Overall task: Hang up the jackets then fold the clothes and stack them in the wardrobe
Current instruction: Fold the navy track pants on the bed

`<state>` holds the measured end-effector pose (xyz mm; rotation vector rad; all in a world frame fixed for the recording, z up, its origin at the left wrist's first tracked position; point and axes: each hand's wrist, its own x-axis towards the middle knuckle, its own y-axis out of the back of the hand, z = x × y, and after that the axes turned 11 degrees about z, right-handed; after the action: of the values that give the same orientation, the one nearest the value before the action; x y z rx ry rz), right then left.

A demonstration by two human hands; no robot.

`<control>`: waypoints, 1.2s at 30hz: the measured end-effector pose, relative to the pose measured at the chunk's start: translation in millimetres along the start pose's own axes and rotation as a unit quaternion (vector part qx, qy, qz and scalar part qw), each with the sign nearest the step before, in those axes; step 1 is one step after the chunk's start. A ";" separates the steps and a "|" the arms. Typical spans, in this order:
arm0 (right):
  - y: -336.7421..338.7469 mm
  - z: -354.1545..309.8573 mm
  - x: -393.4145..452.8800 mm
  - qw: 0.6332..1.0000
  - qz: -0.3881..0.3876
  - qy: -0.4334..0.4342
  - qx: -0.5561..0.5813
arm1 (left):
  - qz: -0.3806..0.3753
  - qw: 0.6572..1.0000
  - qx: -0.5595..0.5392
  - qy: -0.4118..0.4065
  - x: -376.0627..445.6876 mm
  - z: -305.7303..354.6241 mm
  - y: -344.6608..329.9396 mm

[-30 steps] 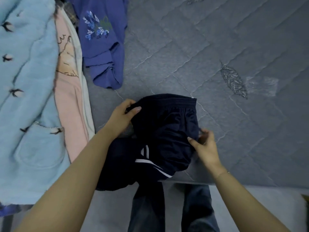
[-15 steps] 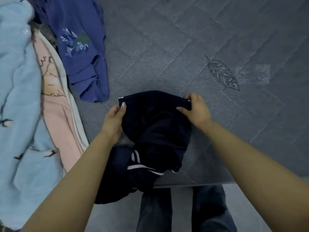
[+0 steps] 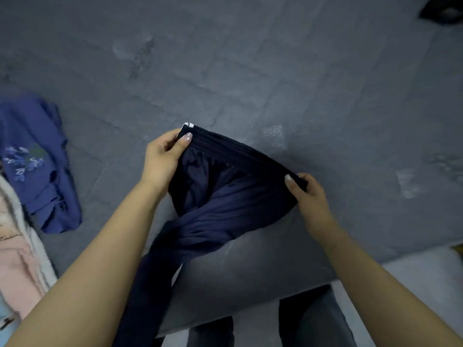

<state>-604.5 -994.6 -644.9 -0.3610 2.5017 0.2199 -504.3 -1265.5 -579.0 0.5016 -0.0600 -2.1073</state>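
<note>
**Waistband lifted taut between 2 hands**

Lifted since 0.5 s ago, the navy track trousers point(image 3: 220, 196) now hang off the grey mattress point(image 3: 275, 71), ready for straightening. Left hand point(image 3: 162, 159) pinches the waistband's left end between thumb and fingers; right hand point(image 3: 308, 194) clamps its right end, legs twisting below.

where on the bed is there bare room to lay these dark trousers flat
Bare mattress stretches beyond the trousers and right of the right hand. The left edge is crowded: a blue top and a pink garment lie there, left of the left hand.
</note>
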 end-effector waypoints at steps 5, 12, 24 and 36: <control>126.4 -60.4 66.1 0.993 0.088 -0.044 0.071 | -0.070 0.997 0.030 -0.016 12.5 60.1 -177.6; 307.2 -112.2 142.7 0.969 0.193 -0.062 0.140 | -0.211 0.975 0.062 -0.014 7.0 97.6 -418.9; 487.7 -127.8 265.9 0.918 0.342 -0.039 0.195 | -0.314 0.946 0.079 -0.013 -1.0 95.6 -690.4; 469.8 -83.8 273.7 0.906 0.422 0.019 0.042 | -0.300 0.942 0.147 -0.044 10.1 37.3 -689.1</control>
<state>-1008.0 -624.8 -701.5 0.7868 2.5390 0.4362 -1070.7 -893.1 -709.1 0.6634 -0.3107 -2.7404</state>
